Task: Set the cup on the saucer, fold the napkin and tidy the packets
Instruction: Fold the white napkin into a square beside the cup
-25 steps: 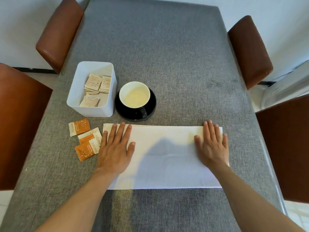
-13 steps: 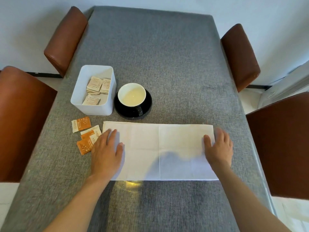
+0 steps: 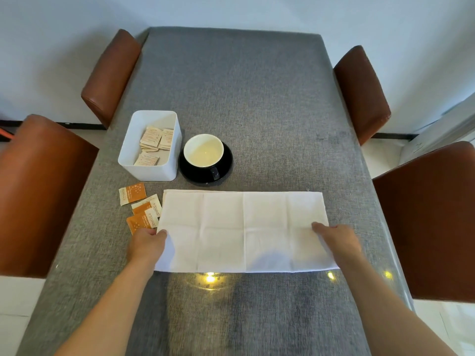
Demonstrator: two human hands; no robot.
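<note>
A white napkin (image 3: pixel 244 229) lies flat as a long rectangle on the grey table. My left hand (image 3: pixel 147 244) pinches its left edge and my right hand (image 3: pixel 336 238) pinches its right edge, both with fingers curled under. Behind the napkin a cup (image 3: pixel 203 151), white inside, stands on a black saucer (image 3: pixel 226 165). Three orange and white packets (image 3: pixel 141 208) lie loose on the table just left of the napkin. A white box (image 3: pixel 149 165) left of the saucer holds several more packets (image 3: pixel 154 142).
Brown leather chairs stand at both sides: two on the left (image 3: pixel 38 191) and two on the right (image 3: pixel 426 217). The grey table (image 3: pixel 244 93) stretches bare toward a pale wall. Light glints show on the table edge near me.
Both hands slid from lying flat on the napkin outward and toward me, and now grip its left and right edges. The camera view has pulled back.
</note>
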